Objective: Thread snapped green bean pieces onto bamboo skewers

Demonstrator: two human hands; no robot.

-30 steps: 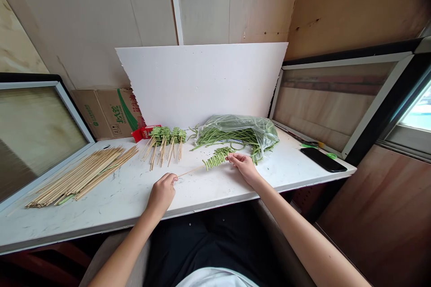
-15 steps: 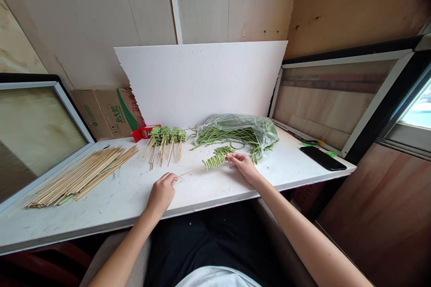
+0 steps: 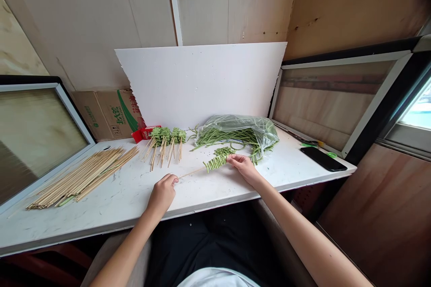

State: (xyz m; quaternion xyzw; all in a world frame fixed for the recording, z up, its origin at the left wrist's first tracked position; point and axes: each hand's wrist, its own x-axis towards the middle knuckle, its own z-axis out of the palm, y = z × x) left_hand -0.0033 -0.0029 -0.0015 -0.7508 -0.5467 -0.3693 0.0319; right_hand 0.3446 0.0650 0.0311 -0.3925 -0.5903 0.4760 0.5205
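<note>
My left hand (image 3: 164,193) is closed around the bare end of a thin bamboo skewer (image 3: 190,173). A row of short green bean pieces (image 3: 215,163) is threaded crosswise on the skewer's other half. At the far end of that row, my right hand (image 3: 244,168) pinches with thumb and fingers; its fingertips hide the skewer's tip. A small pile of cut bean pieces (image 3: 223,151) lies just behind the row. Farther back, long green beans (image 3: 229,136) spill from a clear plastic bag (image 3: 266,126).
Loose bamboo skewers (image 3: 81,175) lie at the left. Several bundles of filled bean skewers (image 3: 168,134) rest by a red packet (image 3: 144,133). A black phone (image 3: 323,158) lies at the right. A white board (image 3: 202,85) stands behind, with a cardboard box (image 3: 107,114) beside it.
Both hands and the skewer hold almost the same position. The whole view has shifted down very slightly.
</note>
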